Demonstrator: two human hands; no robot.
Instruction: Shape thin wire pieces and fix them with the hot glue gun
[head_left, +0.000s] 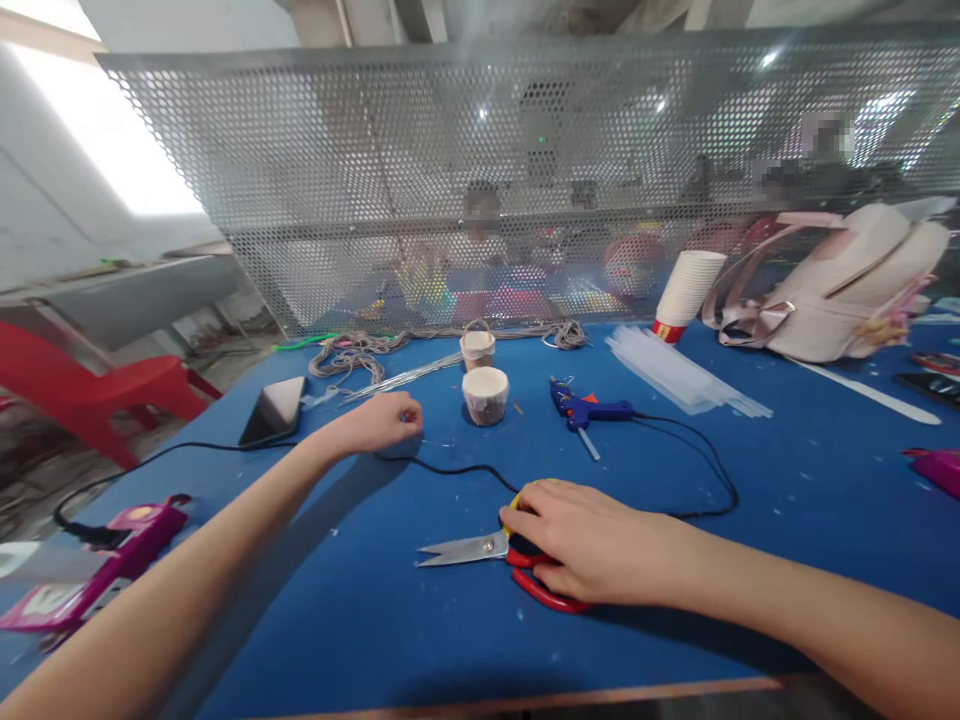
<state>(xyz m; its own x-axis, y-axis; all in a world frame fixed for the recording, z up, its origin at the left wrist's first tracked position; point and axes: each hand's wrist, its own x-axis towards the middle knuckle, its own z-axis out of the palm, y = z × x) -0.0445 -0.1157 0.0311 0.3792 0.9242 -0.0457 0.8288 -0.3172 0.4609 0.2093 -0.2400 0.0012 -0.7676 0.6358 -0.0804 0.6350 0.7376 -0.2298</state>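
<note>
My right hand (592,540) is closed around the red and yellow handles of a pair of scissors (469,549), whose blades lie slightly apart and point left over the table. Farther off, my left hand (381,422) has its fingers curled together. What it holds, if anything, is hidden, though a thin clear strand (439,442) shows just right of its fingers. Near that hand stands a small cup wrapped in pale material (485,397), and behind it is a similar cup with a handle (478,348). Thin silvery wires (420,374) lie behind my left hand.
A blue glue gun (596,410) lies right of the cups, its black cord looping across the blue table (360,620). Behind it are translucent glue sticks (675,370), stacked paper cups (686,290) and a pale backpack (840,285). A phone (274,410) and purple power strip (120,560) sit left.
</note>
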